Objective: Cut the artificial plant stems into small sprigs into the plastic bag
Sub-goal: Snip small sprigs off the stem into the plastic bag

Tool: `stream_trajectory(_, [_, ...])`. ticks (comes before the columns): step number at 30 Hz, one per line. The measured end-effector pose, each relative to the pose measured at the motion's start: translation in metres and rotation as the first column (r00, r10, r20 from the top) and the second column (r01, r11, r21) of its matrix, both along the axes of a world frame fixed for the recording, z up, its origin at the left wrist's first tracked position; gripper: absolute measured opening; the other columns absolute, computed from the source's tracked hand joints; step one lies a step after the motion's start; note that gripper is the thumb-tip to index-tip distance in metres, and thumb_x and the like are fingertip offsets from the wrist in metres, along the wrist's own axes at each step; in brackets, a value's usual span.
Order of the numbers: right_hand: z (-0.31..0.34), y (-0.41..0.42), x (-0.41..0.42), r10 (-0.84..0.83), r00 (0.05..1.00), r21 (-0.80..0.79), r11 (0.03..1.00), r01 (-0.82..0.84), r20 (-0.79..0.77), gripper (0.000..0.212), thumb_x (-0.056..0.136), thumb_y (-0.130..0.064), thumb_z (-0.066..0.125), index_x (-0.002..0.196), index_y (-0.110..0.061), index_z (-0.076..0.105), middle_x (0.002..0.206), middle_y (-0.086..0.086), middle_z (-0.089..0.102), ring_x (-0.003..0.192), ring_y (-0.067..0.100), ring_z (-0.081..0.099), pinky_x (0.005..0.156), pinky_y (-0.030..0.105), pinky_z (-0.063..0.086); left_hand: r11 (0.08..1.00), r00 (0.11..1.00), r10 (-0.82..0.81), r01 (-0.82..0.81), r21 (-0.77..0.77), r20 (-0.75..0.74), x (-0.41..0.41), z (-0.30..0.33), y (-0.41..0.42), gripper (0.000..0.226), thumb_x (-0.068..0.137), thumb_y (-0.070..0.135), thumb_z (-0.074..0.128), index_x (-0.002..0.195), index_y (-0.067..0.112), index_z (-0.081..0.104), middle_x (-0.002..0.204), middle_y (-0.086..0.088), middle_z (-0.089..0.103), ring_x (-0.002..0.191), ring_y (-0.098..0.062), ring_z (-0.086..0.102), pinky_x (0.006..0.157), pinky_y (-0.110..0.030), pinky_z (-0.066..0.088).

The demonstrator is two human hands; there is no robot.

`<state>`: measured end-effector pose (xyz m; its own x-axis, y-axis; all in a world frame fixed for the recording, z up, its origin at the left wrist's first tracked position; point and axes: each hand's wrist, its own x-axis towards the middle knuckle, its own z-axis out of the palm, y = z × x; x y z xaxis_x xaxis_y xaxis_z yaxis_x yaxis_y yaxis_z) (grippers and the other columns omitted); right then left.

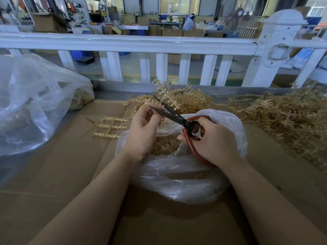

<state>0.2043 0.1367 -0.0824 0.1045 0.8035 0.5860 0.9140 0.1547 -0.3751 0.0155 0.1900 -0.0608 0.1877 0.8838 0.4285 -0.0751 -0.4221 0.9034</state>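
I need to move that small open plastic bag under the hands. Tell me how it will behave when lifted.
The plastic bag looks thin and crumpled, so it will probably sag rather than hold its shape. Its mouth gapes open over the cut sprigs, so tipping it would likely spill them. The glossy film may be slippery.

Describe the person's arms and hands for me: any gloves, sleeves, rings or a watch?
Both are bare. The left hand and right hand wear no gloves, and no rings show on the fingers in view. Both forearms are uncovered as far as the frame's bottom edge, with no sleeve, watch or wristband on either wrist. Nails look short and unpainted where they show.
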Motion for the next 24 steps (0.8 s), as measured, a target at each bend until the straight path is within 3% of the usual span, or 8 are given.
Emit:
stream_trajectory(3, [0.0003, 0.0000, 0.0009, 0.013, 1.000, -0.006, 1.000, -0.013, 0.014, 0.060, 0.075, -0.084, 0.051, 0.102, -0.033, 0.064, 0.092, -0.020, 0.069, 0.074, -0.004, 0.052, 0.064, 0.012, 0.040, 0.998, 0.996, 0.066, -0.066, -0.002, 0.051, -0.0003, 0.0030, -0.0015, 0.016, 0.101, 0.005, 0.052, 0.110, -0.004, 0.062, 0.108, -0.028, 0.064, 0.093, -0.023, 0.063, 0.085, -0.026, 0.052])
stream_trajectory(7, [0.0011, -0.0011, 0.0003, 0.006, 1.000, -0.006, 1.000, -0.005, 0.023, 0.058, 0.075, -0.082, 0.053, 0.100, -0.031, 0.066, 0.091, -0.018, 0.070, 0.074, -0.003, 0.051, 0.065, 0.014, 0.040, 0.994, 0.990, 0.104, -0.102, -0.034, 0.093, 0.0011, 0.0038, -0.0015, 0.017, 0.101, 0.005, 0.052, 0.113, -0.004, 0.061, 0.107, -0.029, 0.064, 0.090, -0.022, 0.059, 0.080, -0.024, 0.049])
stream_trajectory(11, [0.0022, -0.0023, 0.0004, 0.009, 1.000, 0.004, 1.000, -0.009, 0.025, 0.056, 0.076, -0.081, 0.053, 0.098, -0.032, 0.066, 0.088, -0.019, 0.069, 0.074, -0.004, 0.052, 0.065, 0.015, 0.042, 0.988, 0.983, 0.150, -0.144, -0.060, 0.103, 0.0019, 0.0048, -0.0028, 0.018, 0.102, 0.007, 0.051, 0.112, -0.003, 0.062, 0.095, -0.012, 0.064, 0.082, -0.013, 0.057, 0.073, -0.015, 0.048])
stream_trajectory(15, [0.0028, -0.0038, 0.0003, 0.026, 1.000, -0.002, 1.000, -0.026, 0.009, 0.055, 0.076, -0.079, 0.055, 0.098, -0.031, 0.067, 0.087, -0.020, 0.068, 0.073, -0.003, 0.052, 0.065, 0.007, 0.036, 0.973, 0.968, 0.204, -0.184, -0.143, 0.149, 0.0000, 0.0036, 0.0038, 0.020, 0.101, 0.013, 0.053, 0.104, -0.004, 0.063, 0.084, -0.011, 0.054, 0.075, -0.017, 0.046, 0.064, -0.021, 0.042])
stream_trajectory(20, [0.0038, -0.0027, -0.0016, 0.005, 1.000, 0.023, 1.000, -0.004, -0.018, 0.057, 0.074, -0.083, 0.050, 0.097, -0.031, 0.065, 0.082, -0.025, 0.058, 0.071, -0.003, 0.052, 0.062, 0.009, 0.037, 0.997, 0.998, 0.056, -0.055, -0.062, 0.010, -0.0018, -0.0017, 0.0039, 0.018, 0.098, 0.014, 0.059, 0.101, -0.002, 0.066, 0.088, -0.025, 0.061, 0.075, -0.019, 0.052, 0.066, -0.022, 0.046])
stream_trajectory(24, [0.0028, -0.0008, -0.0009, 0.009, 1.000, 0.009, 1.000, -0.009, -0.025, 0.057, 0.074, -0.081, 0.051, 0.099, -0.031, 0.062, 0.082, -0.024, 0.056, 0.068, -0.002, 0.051, 0.061, 0.014, 0.041, 1.000, 0.999, -0.013, 0.012, -0.026, -0.049, 0.0001, -0.0043, 0.0040, 0.011, 0.095, 0.006, 0.061, 0.087, 0.006, 0.067, 0.076, -0.008, 0.064, 0.069, -0.013, 0.056, 0.064, -0.020, 0.048])
